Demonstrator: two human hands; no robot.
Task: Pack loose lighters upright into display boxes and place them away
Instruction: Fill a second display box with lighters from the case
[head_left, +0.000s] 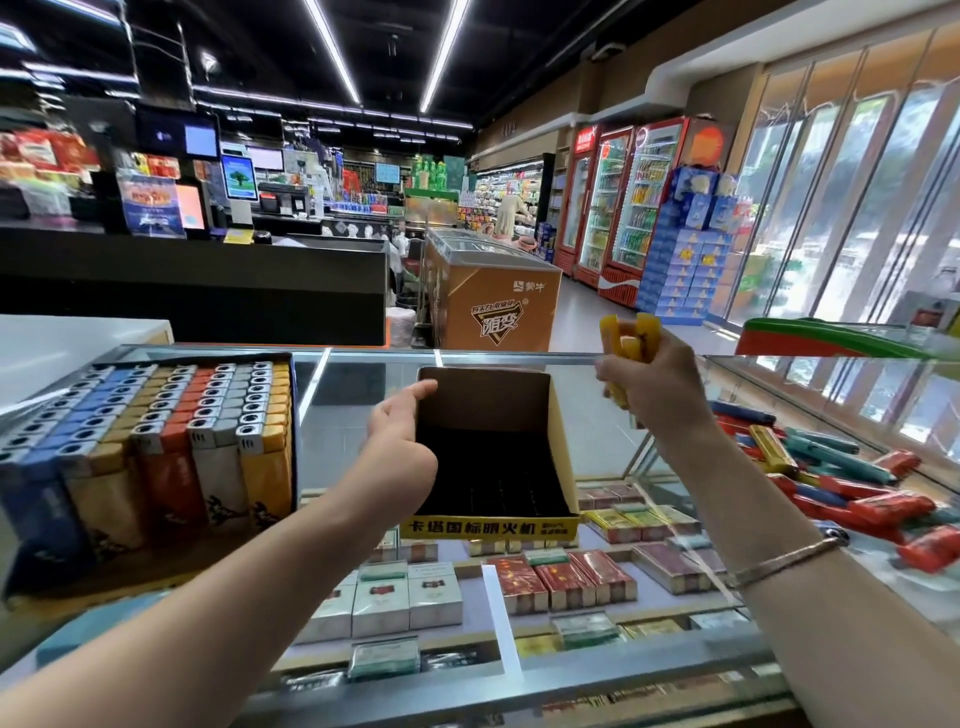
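On the glass counter top (358, 415) of the shop, an open brown cardboard display box with a yellow printed front strip (493, 457) sits with nothing in it, its dark divided floor bare. The person's left hand (400, 441) rests against the box's left wall, fingers fairly straight and reaching toward the back edge, steadying it rather than clutching it. Their right hand (654, 384) is raised just right of the box, fingers curled tight round a bunch of yellow plastic lighters (628, 332) whose ends stick up above the fist.

By my reckoning the filling of this second box is only starting: the handful is gathered but not yet in. The next move calls for swinging that fist over the opening and setting the lighters down upright into the divisions, probably row by row from one side, while the left hand keeps the box from sliding.

Well to the right lies the loose heap of red, teal, blue and yellow lighters (841, 483), plenty remaining. To the left stands a filled black display box of upright lighters in coloured rows (156, 441), close beside the left arm. Cigarette packs (566, 571) show under the glass. The box's tall back wall may hamper lowering the handful
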